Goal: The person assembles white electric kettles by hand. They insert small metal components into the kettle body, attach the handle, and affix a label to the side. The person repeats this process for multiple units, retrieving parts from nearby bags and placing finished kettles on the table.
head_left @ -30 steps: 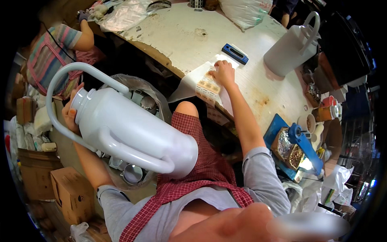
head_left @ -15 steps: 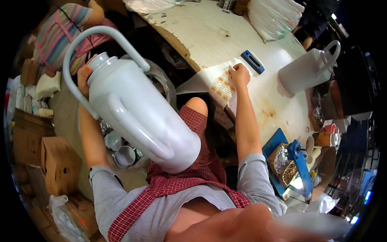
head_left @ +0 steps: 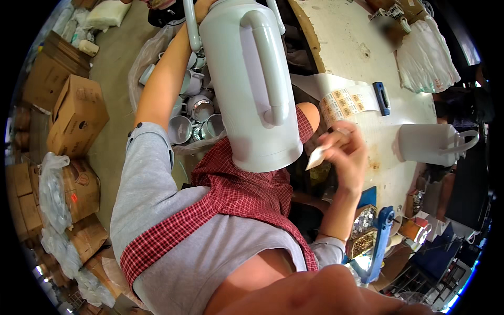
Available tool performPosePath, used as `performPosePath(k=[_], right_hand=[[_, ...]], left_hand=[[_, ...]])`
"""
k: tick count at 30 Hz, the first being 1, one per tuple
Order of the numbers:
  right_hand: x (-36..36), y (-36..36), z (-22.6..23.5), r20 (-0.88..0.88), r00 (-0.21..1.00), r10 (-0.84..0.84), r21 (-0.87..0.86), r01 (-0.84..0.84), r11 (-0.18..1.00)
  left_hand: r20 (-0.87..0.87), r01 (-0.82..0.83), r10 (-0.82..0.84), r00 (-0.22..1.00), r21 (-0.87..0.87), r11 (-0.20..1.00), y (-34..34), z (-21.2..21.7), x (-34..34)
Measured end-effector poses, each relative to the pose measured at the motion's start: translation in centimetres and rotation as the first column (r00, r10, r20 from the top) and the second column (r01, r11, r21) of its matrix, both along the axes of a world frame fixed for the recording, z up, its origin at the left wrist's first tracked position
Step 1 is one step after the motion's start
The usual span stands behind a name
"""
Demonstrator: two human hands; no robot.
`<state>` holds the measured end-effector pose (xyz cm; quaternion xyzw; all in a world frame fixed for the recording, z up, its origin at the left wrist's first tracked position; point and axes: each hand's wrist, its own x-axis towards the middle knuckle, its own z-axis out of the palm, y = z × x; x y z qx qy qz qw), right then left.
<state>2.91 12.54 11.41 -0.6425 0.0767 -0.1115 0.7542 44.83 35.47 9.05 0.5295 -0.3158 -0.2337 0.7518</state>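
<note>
A big pale grey vacuum jug body (head_left: 223, 89) with a side handle leans across my lap, its base toward me. My left hand (head_left: 203, 7) grips its neck at the upper edge of the picture, where most of the fingers are cut off. Between the thumb and fingers of my right hand (head_left: 346, 152) is a small pale sticker (head_left: 315, 158), held just right of the jug's base and clear of it. The sticker sheet (head_left: 344, 104), printed in orange-brown, lies on the table edge beyond that hand.
A blue tool (head_left: 381, 98) and a second grey jug (head_left: 428, 143) are on the worn table (head_left: 346, 37). A plastic bag of grey cups and lids (head_left: 181, 128) sits left of my knees. Cardboard boxes (head_left: 79, 115) stand farther left, a blue hand press (head_left: 380, 241) at right.
My right hand has come off the sheet toward me with a sticker in it. The jug has turned more upright in view and its top is now cut off. The view has shifted.
</note>
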Motion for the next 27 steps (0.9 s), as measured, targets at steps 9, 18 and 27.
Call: performPosePath(k=[9, 18, 27], right_hand=[[3.0, 4.4, -1.1, -0.113, 0.992, 0.048, -0.115, -0.061, 0.991], [2.7, 5.1, -1.2, -0.085, 0.996, 0.0, -0.043, -0.004, 0.999], [2.8, 5.0, -1.0, -0.104, 0.994, 0.04, -0.025, -0.043, 0.999]], left_hand=[[0.089, -0.072, 0.074, 0.993, -0.024, 0.997, -1.4, -1.0, 0.8], [0.176, -0.178, 0.163, 0.971, 0.072, 0.981, -0.4, -1.9, 2.0], [-0.005, -0.061, 0.061, 0.998, -0.02, 0.998, -0.7, 0.2, -0.7]])
